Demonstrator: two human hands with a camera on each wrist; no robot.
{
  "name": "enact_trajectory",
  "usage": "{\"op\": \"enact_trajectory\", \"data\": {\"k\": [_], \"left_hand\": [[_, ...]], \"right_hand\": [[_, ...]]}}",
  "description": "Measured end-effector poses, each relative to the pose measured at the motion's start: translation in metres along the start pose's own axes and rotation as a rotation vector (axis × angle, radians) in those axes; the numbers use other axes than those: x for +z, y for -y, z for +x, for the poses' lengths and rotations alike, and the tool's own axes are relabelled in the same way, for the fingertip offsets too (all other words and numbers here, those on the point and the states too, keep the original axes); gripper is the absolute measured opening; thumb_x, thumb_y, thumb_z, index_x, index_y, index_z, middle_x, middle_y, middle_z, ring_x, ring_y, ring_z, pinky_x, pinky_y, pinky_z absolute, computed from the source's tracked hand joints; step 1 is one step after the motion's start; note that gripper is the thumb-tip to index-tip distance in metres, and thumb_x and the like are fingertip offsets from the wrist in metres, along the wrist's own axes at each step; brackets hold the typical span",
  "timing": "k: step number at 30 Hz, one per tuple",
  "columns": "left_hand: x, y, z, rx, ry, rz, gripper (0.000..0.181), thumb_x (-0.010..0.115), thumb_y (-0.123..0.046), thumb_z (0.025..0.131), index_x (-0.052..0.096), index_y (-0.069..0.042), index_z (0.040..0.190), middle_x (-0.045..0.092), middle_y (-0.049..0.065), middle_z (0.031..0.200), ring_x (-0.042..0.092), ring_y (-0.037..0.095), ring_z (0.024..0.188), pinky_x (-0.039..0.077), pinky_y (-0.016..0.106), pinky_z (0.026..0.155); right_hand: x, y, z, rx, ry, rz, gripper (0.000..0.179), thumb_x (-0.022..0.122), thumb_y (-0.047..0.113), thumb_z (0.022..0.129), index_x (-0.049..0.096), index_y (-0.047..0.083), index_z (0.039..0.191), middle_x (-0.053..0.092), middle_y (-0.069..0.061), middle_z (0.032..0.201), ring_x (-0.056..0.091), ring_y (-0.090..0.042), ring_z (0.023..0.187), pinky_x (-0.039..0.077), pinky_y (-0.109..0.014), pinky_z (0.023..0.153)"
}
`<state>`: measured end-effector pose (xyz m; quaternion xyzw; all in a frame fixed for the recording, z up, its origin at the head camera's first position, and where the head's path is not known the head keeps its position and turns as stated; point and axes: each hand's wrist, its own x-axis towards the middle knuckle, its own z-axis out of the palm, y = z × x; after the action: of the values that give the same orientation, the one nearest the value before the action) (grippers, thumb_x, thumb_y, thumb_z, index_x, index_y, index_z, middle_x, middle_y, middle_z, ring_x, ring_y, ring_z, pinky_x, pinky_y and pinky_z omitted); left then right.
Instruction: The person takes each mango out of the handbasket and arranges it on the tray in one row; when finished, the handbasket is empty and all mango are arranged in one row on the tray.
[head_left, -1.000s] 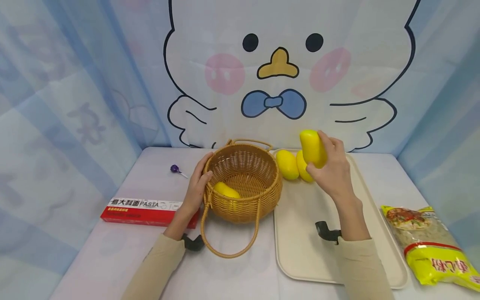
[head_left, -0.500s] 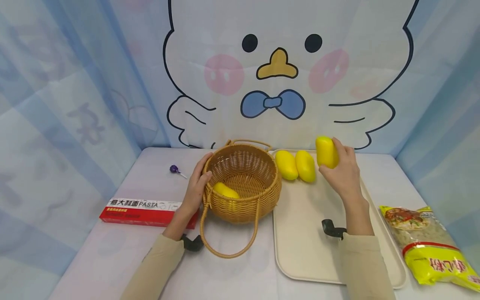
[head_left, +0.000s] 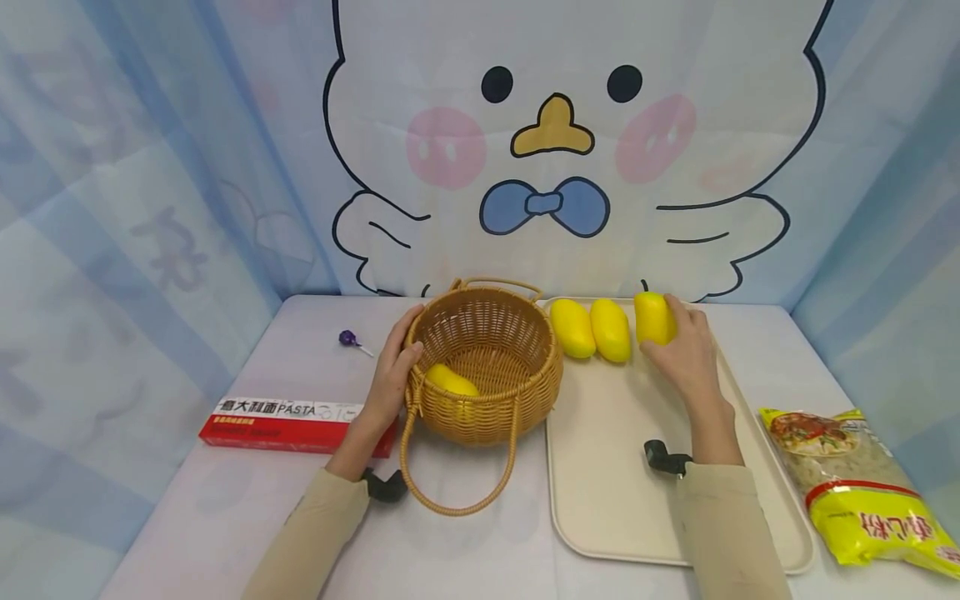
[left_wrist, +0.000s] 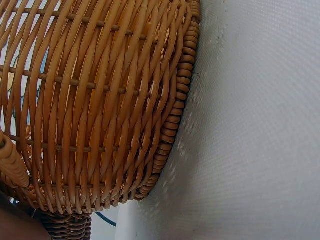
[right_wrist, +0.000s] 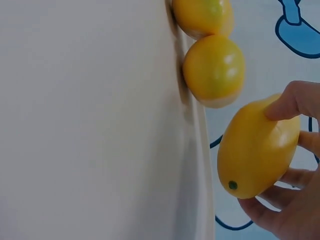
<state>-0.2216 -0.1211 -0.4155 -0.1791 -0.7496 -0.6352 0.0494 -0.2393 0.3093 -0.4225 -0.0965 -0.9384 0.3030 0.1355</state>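
Observation:
My right hand (head_left: pixel 684 348) grips a yellow mango (head_left: pixel 654 318) over the far right part of the cream tray (head_left: pixel 622 467). In the right wrist view, thumb and fingers wrap this mango (right_wrist: pixel 257 150), its dark stem spot facing down. Two more mangoes, the left one (head_left: pixel 572 328) and the right one (head_left: pixel 611 331), lie side by side at the tray's back left. My left hand (head_left: pixel 393 371) holds the left side of a round wicker basket (head_left: pixel 487 421), thumb over the rim. Inside the basket lies another mango (head_left: pixel 452 381). The left wrist view shows mostly the woven wall (left_wrist: pixel 100 100).
A red and white pasta box (head_left: pixel 277 425) lies left of the basket, partly behind my left wrist. Behind it is a purple lollipop (head_left: pixel 348 338). A yellow bag of noodles (head_left: pixel 862 492) lies right of the tray. The basket's front handle (head_left: pixel 461 510) hangs down toward me.
My right hand has carried its mango rightward, away from the two on the tray, and then lowered it toward the tray. The left hand and basket have stayed in place.

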Motion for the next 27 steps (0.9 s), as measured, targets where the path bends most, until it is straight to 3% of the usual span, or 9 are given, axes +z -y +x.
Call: {"op": "enact_trajectory", "data": {"k": [8,16,23,27], "left_hand": [[0.000,0.000,0.000,0.003,0.003,-0.005,0.056,0.038,-0.019,0.102,0.027,-0.015,0.157,0.029,0.003,0.163,0.028,0.023,0.150,0.021,0.046,0.125],[0.000,0.001,0.000,0.005,0.002,0.002,0.057,0.038,-0.018,0.102,0.027,-0.014,0.157,0.029,0.004,0.163,0.028,0.023,0.150,0.022,0.047,0.124],[-0.001,0.029,0.008,0.018,-0.011,-0.004,0.056,0.037,-0.019,0.103,0.027,-0.023,0.157,0.028,-0.001,0.163,0.027,0.019,0.150,0.020,0.044,0.125],[-0.001,0.034,0.009,0.030,-0.025,-0.005,0.053,0.038,-0.022,0.103,0.030,-0.030,0.155,0.031,-0.006,0.162,0.029,0.015,0.149,0.021,0.043,0.125]], "right_hand": [[0.003,-0.004,-0.002,0.046,0.071,-0.014,0.085,0.061,0.024,0.085,0.020,0.017,0.160,0.031,-0.030,0.146,0.044,-0.049,0.117,0.038,-0.065,0.101],[0.006,-0.008,-0.002,0.059,0.075,-0.012,0.087,0.061,0.026,0.086,0.018,0.018,0.160,0.032,-0.029,0.144,0.046,-0.047,0.109,0.041,-0.063,0.095],[0.009,-0.009,-0.001,0.072,0.077,0.001,0.084,0.060,0.027,0.088,0.017,0.015,0.160,0.032,-0.029,0.147,0.044,-0.049,0.119,0.038,-0.065,0.101],[0.012,-0.010,0.000,0.083,0.078,0.004,0.079,0.058,0.029,0.093,0.018,0.013,0.160,0.031,-0.028,0.150,0.039,-0.050,0.130,0.032,-0.066,0.110]]}}
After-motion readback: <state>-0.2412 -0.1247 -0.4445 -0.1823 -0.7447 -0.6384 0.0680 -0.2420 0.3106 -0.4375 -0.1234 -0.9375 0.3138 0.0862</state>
